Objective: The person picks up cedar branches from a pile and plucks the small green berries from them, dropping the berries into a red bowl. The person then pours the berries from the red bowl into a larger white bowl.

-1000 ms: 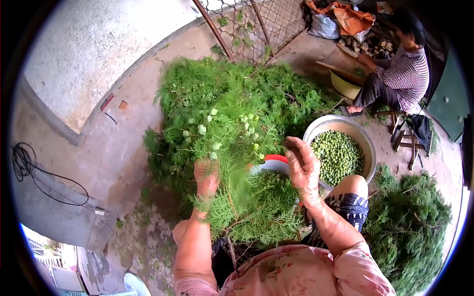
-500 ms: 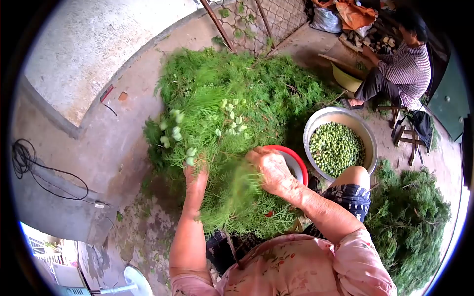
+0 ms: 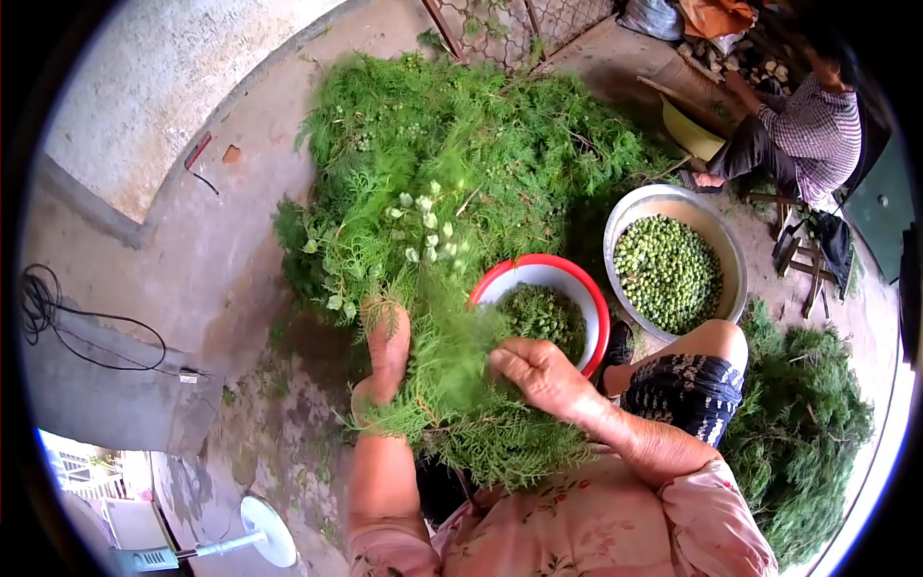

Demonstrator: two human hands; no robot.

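Currently, fingers of left hand (image 3: 386, 348) and right hand (image 3: 540, 373) are clasping the branch (image 3: 423, 274): light, springy; its stem is likely offering the firmest hold.

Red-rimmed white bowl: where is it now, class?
In the head view, the red-rimmed white bowl sits right of centre, just beyond the right hand, left of the large metal basin of green berries.

We are sitting in a rural home's yard: concrete ground (image 3: 240, 240) is meeting a plastered wall (image 3: 144, 77) and wire-mesh fence (image 3: 500, 19), cut green branches (image 3: 500, 144) are lying heaped, and another person (image 3: 812, 135) is sitting beside stacked firewood (image 3: 735, 62).
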